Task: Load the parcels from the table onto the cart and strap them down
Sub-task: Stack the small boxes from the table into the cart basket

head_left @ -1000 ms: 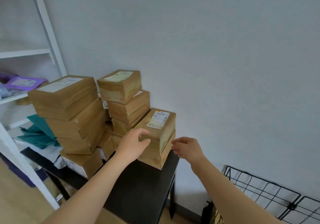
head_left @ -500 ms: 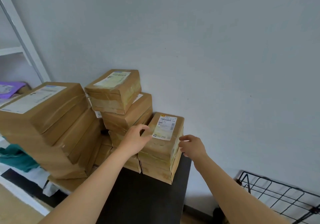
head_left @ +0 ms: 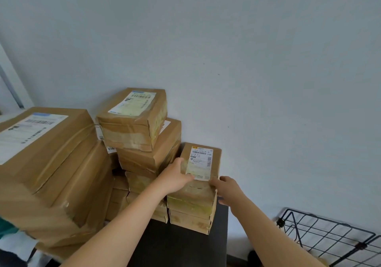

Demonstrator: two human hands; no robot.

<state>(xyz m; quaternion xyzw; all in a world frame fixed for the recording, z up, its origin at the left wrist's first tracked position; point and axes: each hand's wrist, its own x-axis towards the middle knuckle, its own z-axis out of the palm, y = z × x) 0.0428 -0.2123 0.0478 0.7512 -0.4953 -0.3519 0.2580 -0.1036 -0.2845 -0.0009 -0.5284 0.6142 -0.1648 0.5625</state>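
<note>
One labelled parcel [head_left: 203,159] tops a tabletop [head_left: 185,246] pile [head_left: 190,221]; left grip [head_left: 175,176] clasps its left edge, right grip [head_left: 227,187] touches its near corner, whether closed I cannot tell.
</note>
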